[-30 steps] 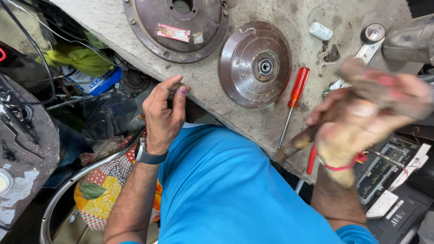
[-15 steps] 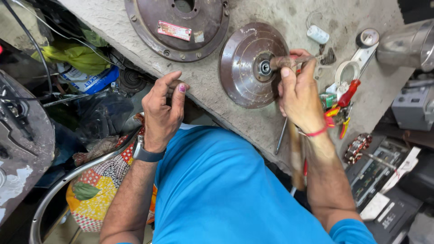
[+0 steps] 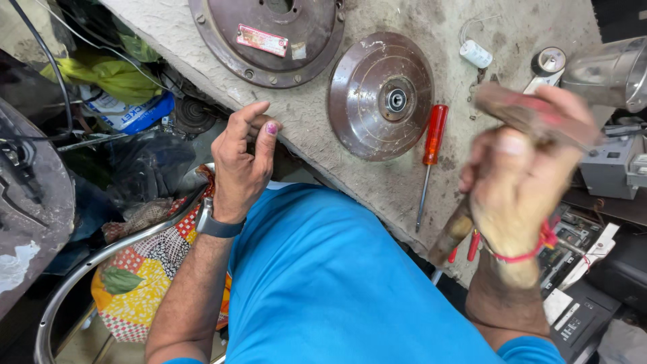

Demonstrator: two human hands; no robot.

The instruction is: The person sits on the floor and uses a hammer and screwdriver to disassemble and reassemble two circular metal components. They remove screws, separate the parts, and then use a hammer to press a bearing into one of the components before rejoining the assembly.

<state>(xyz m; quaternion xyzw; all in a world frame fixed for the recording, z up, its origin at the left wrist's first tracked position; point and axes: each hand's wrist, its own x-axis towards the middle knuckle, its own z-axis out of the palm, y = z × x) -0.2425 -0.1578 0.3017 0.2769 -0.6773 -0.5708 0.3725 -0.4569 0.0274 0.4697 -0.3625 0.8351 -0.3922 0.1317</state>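
My left hand [image 3: 242,162] rests on the front edge of a worn grey workbench [image 3: 317,128], fingers curled, a grey watch [image 3: 217,226] on the wrist. My right hand [image 3: 519,178] is blurred in motion above the bench's right end. It grips a wooden-handled tool [image 3: 453,232] whose upper end shows as a brown smear. A round brown metal cover [image 3: 367,101] with a bearing hub [image 3: 396,100] lies flat on the bench, left of my right hand. A red-handled screwdriver [image 3: 431,145] lies between the cover and that hand.
A larger round housing [image 3: 269,40] with a red label lies at the bench's back. A white part [image 3: 475,52], a spanner [image 3: 549,67] and a metal cylinder [image 3: 606,71] sit at the right, above a grey box [image 3: 606,165]. Bags and a chrome hoop [image 3: 101,259] crowd the left.
Half a second ago my right hand held the tool at the cover's hub; it has since swung back to the right and nearer me. My left hand has stayed put.
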